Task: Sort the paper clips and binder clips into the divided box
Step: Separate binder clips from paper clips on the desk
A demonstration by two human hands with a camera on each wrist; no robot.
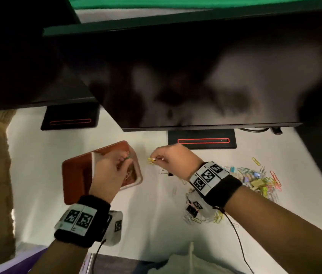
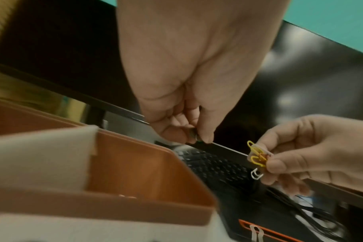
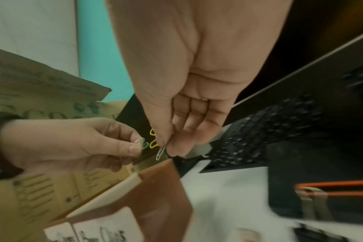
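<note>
Both hands are up off the white desk [image 1: 152,224] right now, each pinching clips. The left hand [image 1: 107,173] hovers over the brown divided box [image 1: 73,175], which sits at about 9 o'clock from the middle of the desk. Its thumb and forefinger are closed tight on a small green paper clip [image 1: 128,157] (in the left wrist view it's mostly buried between the fingertips, so I'm going by the head view and the right wrist view for the colour).

The right hand [image 1: 176,161] is just to the 3 o'clock side of the box, not over it. It pinches a little bunch of yellow paper clips [image 1: 152,160] between thumb and forefinger; from the left wrist cam a white paper clip [image 2: 256,174] hangs at the bottom of that bunch. The two hands are near each other but not touching.

Inside the box, the compartment under the left hand has some clips lying in it, too blurry to tell colours well. A white divider [image 1: 93,165] splits the box.

The unsorted pile of clips [image 1: 259,178] sits at about 3 o'clock on the desk, a mix of coloured paper clips and pastel binder clips. A black binder clip [image 1: 191,210] lies under the right wrist, with more loose clips around it at 5 o'clock.

Two dark monitors [image 1: 195,76] stand along the 12 o'clock side, each on a black stand base [image 1: 202,140] with an orange-red outline.
</note>
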